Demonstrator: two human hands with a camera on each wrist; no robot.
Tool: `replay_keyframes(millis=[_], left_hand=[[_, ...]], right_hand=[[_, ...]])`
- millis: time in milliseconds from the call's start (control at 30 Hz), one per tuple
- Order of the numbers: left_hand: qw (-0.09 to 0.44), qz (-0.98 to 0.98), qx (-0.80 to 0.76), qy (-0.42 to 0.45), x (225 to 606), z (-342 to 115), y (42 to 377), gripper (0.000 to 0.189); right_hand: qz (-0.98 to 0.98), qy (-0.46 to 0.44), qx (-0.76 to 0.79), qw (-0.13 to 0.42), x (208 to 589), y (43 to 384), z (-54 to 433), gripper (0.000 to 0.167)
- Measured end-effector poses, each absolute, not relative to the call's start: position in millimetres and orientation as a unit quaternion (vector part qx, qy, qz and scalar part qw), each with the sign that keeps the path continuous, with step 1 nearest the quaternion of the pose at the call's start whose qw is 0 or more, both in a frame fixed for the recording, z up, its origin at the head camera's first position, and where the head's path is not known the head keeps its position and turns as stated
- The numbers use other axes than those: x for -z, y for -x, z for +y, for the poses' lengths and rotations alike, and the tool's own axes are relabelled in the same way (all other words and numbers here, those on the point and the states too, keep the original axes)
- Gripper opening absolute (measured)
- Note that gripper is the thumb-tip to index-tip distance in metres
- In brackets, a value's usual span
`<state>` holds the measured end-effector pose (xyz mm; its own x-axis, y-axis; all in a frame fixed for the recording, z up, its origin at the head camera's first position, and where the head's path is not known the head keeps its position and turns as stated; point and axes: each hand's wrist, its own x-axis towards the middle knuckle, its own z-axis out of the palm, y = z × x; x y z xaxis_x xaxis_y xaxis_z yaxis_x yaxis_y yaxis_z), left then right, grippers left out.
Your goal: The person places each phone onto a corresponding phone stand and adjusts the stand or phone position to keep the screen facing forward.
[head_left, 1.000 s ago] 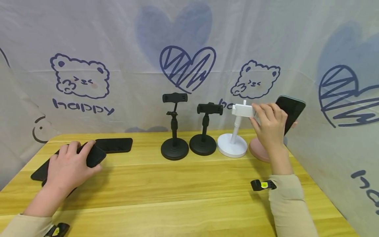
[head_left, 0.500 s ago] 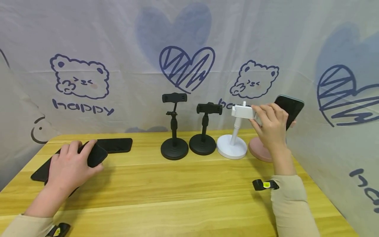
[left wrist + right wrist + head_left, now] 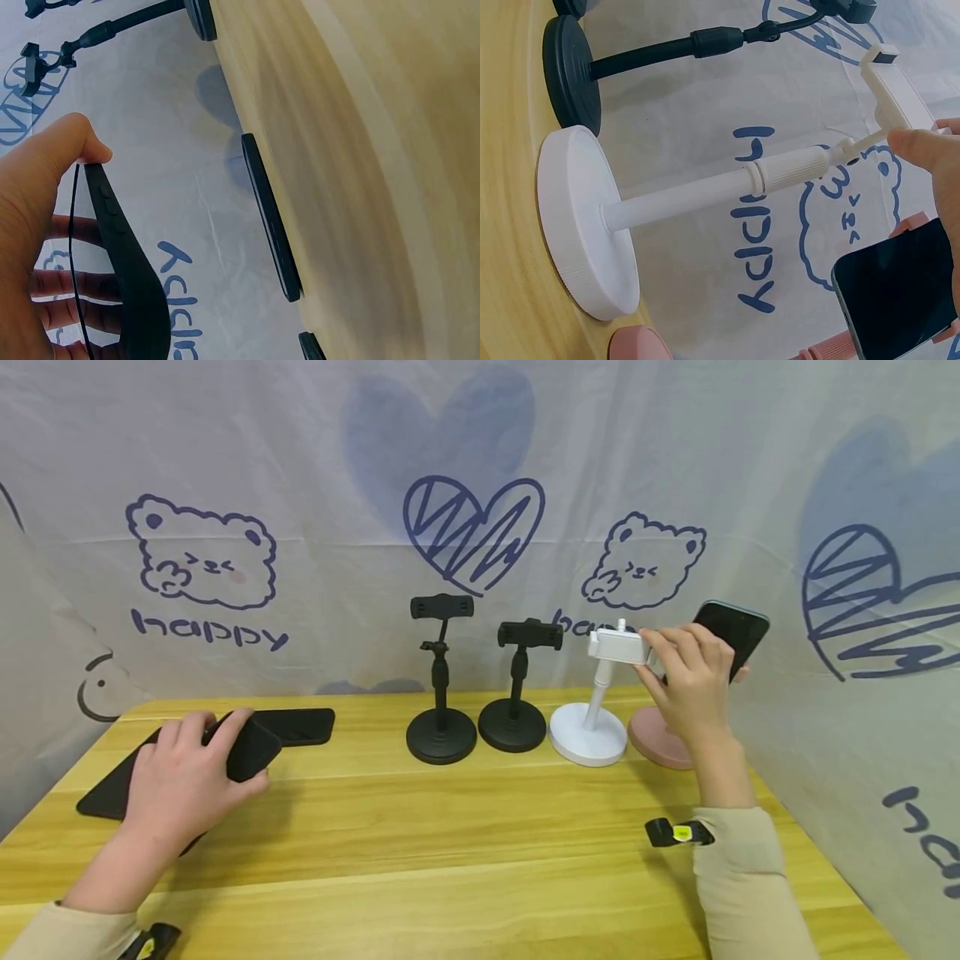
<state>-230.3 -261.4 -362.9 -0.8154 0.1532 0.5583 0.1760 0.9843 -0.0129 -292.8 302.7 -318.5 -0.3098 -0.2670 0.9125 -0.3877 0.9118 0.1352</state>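
Note:
In the head view, my left hand [image 3: 180, 777] grips a black phone [image 3: 255, 750] above the table's left side. In the left wrist view, the thumb is on one edge of this phone [image 3: 127, 262] and the fingers reach across behind; a thin dark strip runs beside it. My right hand [image 3: 693, 681] pinches the right end of the clamp [image 3: 621, 647] on a white phone stand [image 3: 705, 196]. The white stand's round base [image 3: 588, 735] rests on the table, its clamp tilted. Behind the right hand, a phone [image 3: 733, 631] sits in a pink stand [image 3: 660, 739].
Two black phone stands, one taller [image 3: 441, 735] and one shorter [image 3: 513, 727], stand left of the white one. Two more dark phones lie on the wooden table [image 3: 450, 843], one flat at the back [image 3: 296, 727], one [image 3: 105, 797] partly under the left hand. A printed curtain [image 3: 337, 635] hangs behind.
My left hand has shifted slightly right with the phone. My right hand has moved a little right and down, and the white clamp has shifted slightly with it.

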Motion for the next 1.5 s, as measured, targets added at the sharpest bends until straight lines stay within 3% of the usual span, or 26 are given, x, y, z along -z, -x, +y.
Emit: replay_keyframes(millis=[267, 733, 1000, 1500], left_hand=[[0.379, -0.915, 0.021, 0.139, 362.1, -254.9, 229.7, 0.082], [0.473, -0.858, 0.020, 0.201, 356.1, -235.7, 223.5, 0.081], [0.489, -0.842, 0.029, 0.227, 351.8, -222.7, 221.5, 0.075], [0.468, -0.842, 0.036, 0.265, 340.6, -190.1, 232.1, 0.068]], right_hand=[[-0.803, -0.205, -0.061, 0.557, 317.4, 291.3, 302.4, 0.042], [-0.799, -0.206, -0.084, 0.559, 316.3, 288.3, 302.9, 0.045], [-0.798, -0.209, -0.097, 0.557, 314.7, 289.5, 306.5, 0.046], [-0.785, -0.223, -0.103, 0.569, 315.7, 291.8, 309.1, 0.045]])
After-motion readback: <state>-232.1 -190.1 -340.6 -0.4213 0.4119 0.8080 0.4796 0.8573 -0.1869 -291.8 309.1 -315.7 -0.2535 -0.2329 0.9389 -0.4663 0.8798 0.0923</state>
